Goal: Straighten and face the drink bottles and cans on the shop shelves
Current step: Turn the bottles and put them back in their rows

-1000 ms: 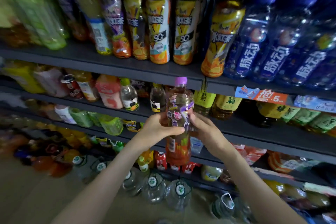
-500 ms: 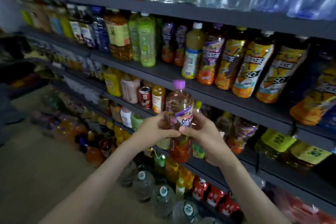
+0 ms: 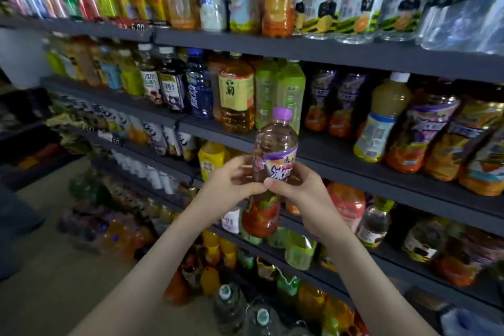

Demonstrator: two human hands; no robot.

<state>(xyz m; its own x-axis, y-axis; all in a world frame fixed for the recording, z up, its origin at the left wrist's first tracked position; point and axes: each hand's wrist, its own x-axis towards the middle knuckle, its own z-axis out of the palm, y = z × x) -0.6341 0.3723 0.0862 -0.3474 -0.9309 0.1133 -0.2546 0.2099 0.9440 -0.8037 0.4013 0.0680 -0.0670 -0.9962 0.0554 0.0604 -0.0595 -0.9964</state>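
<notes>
Aloft — bottle, left hand, right hand

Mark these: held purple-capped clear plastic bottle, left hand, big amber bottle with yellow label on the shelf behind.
purple-capped clear plastic bottle point(image 3: 275, 162): head view, on its purple label.
left hand point(image 3: 231, 183): head view, back of the hand.
amber bottle with yellow label point(image 3: 236, 93): head view, on the yellow label.

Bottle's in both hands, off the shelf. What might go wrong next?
1. The left hand and right hand grip the purple-capped bottle in mid-air; a slip would likely drop it onto the water jugs below.
2. The purple-labelled bottles on the right lean; slotting it among them may topple some.
</notes>
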